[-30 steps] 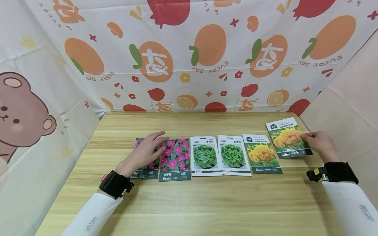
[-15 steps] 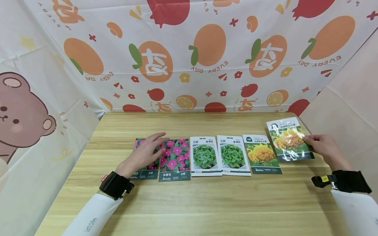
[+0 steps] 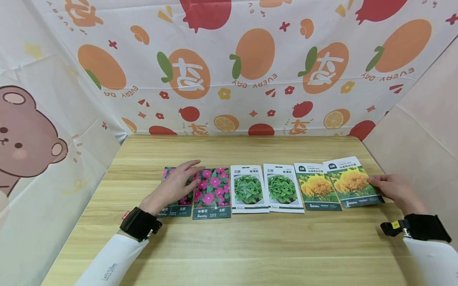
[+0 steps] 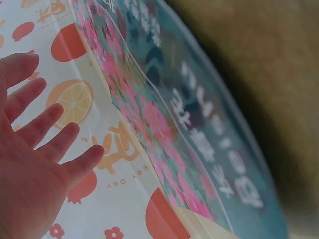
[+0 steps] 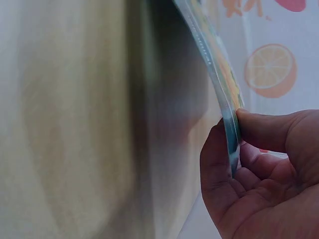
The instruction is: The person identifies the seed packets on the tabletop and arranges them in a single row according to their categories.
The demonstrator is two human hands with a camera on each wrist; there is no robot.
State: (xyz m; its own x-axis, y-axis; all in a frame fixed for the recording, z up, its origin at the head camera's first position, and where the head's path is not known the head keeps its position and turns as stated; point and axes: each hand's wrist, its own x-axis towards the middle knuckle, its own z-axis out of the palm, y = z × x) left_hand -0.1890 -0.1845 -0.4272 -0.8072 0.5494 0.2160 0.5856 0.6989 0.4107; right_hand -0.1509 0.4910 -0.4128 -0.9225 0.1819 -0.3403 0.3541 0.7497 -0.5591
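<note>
Table (image 3: pixel 236 242): light wooden top, grain runs left to right.
Back cloth (image 3: pixel 250 67): white, printed with oranges and pomegranates.
Left cloth (image 3: pixel 28 139): brown bear drawing.
Middle packets (image 3: pixel 249 189), (image 3: pixel 283 188): green leaves, lying flat side by side.

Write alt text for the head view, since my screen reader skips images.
A right hand pinches a sunflower seed packet at the right end of a row of six packets on a wooden table. The left hand rests flat on the leftmost pink-flower packet.
</note>
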